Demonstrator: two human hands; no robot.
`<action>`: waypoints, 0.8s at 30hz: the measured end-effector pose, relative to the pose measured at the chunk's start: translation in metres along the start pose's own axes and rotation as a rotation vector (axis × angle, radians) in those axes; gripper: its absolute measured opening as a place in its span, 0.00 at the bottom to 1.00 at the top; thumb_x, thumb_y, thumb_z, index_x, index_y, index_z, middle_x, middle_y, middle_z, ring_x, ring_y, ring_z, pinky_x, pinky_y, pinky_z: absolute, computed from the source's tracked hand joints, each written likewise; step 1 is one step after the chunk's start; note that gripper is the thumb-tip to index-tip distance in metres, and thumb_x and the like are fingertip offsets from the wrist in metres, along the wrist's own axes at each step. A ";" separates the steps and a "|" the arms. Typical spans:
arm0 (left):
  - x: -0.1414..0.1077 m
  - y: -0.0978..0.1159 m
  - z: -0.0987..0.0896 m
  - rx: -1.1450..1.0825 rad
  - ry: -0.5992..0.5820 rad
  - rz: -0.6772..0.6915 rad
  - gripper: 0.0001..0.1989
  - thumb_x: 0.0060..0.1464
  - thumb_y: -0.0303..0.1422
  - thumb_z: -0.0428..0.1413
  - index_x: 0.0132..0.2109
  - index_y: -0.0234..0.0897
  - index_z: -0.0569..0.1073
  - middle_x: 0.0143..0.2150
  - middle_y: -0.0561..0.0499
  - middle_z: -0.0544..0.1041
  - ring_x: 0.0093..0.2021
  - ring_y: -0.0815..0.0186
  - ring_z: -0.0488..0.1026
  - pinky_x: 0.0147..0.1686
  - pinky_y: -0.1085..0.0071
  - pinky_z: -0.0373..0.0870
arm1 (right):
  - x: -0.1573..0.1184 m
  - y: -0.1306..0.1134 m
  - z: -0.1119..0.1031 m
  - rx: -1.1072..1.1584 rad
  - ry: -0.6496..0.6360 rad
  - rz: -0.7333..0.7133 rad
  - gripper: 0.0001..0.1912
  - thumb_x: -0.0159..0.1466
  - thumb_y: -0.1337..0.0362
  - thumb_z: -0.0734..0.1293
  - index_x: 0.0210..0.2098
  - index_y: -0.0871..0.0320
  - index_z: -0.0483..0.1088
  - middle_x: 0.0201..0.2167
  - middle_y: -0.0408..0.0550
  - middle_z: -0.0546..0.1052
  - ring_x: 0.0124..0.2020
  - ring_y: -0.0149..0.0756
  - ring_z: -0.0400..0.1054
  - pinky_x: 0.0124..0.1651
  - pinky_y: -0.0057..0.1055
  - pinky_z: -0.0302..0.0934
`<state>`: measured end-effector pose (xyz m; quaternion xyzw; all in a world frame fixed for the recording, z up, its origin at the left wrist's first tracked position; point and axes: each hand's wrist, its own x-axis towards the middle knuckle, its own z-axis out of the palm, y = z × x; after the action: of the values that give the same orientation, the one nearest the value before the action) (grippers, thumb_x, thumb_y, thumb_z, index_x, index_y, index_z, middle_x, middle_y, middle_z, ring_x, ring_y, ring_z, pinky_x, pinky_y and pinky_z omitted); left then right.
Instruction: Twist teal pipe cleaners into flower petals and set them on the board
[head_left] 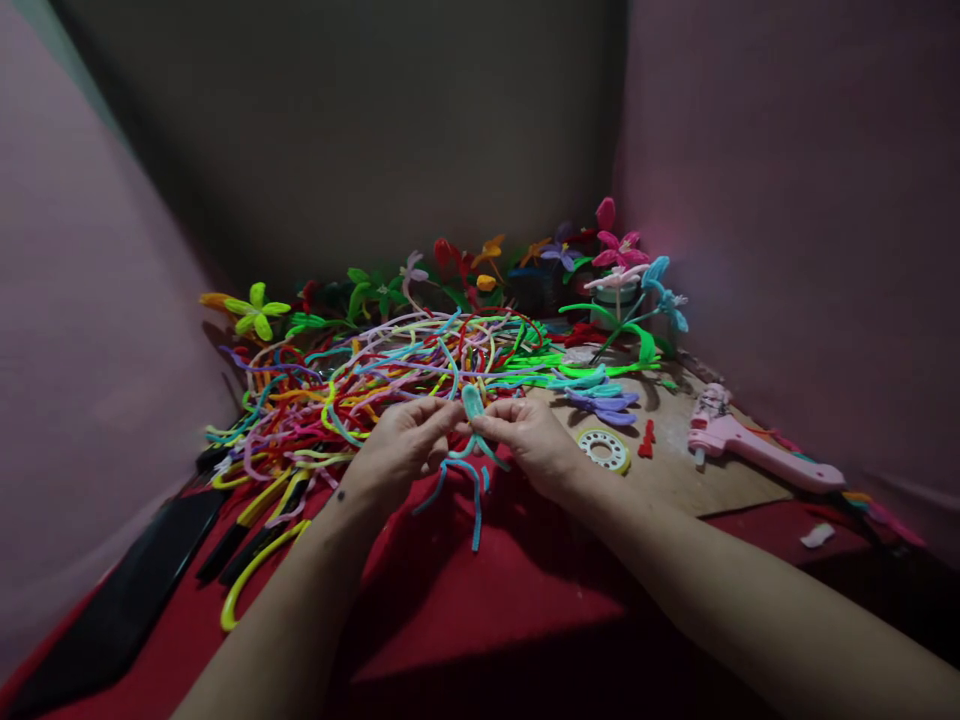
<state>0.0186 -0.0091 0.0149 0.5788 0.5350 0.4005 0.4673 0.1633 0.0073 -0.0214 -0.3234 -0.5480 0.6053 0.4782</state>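
Observation:
Between my fingertips is a light-blue pipe-cleaner petal (472, 402), a narrow upright loop with loose ends hanging below it. My left hand (409, 435) pinches it from the left with thumb and forefinger. From the right, my right hand (531, 440) pinches its lower part. Below the hands, bent blue pipe-cleaner pieces (475, 500) lie on the red cloth (480, 610). Just beyond my fingers spreads a large tangled heap of coloured pipe cleaners (397, 350).
Right of my hands, a cardboard sheet (675, 490) carries a tape roll (604, 452), purple petals (604, 405) and a pink glue gun (757, 450). Yellow-handled pliers (255, 570) and a black flat object (120, 610) lie left. Pipe-cleaner flowers (619, 248) stand along the back.

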 end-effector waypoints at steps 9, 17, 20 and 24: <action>-0.006 -0.007 0.002 0.703 0.234 0.404 0.08 0.46 0.36 0.55 0.25 0.36 0.72 0.19 0.54 0.66 0.21 0.71 0.59 0.24 0.74 0.52 | 0.007 0.008 0.000 -0.334 0.186 -0.098 0.12 0.53 0.63 0.63 0.16 0.59 0.60 0.15 0.40 0.65 0.19 0.26 0.56 0.25 0.26 0.49; -0.005 -0.003 0.004 0.602 0.210 0.353 0.10 0.49 0.37 0.53 0.24 0.37 0.69 0.17 0.56 0.64 0.19 0.73 0.58 0.21 0.76 0.53 | 0.004 0.001 -0.001 -0.225 0.250 -0.114 0.15 0.53 0.60 0.64 0.15 0.59 0.57 0.14 0.36 0.56 0.18 0.24 0.48 0.23 0.26 0.44; -0.001 -0.002 -0.002 0.322 0.106 0.170 0.12 0.49 0.37 0.53 0.22 0.35 0.66 0.15 0.57 0.62 0.14 0.75 0.55 0.16 0.77 0.50 | 0.005 0.001 -0.003 -0.112 0.241 -0.113 0.15 0.53 0.59 0.64 0.17 0.59 0.59 0.14 0.36 0.56 0.18 0.23 0.47 0.22 0.26 0.43; 0.006 -0.008 -0.008 -0.160 0.119 0.020 0.09 0.44 0.35 0.57 0.30 0.33 0.69 0.19 0.56 0.69 0.12 0.79 0.55 0.12 0.80 0.50 | 0.010 0.003 -0.007 0.028 0.302 -0.127 0.15 0.51 0.58 0.65 0.17 0.60 0.60 0.13 0.36 0.57 0.17 0.22 0.47 0.21 0.25 0.43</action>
<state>0.0098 -0.0019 0.0083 0.5202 0.5224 0.4800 0.4755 0.1656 0.0197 -0.0244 -0.3685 -0.4807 0.5260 0.5970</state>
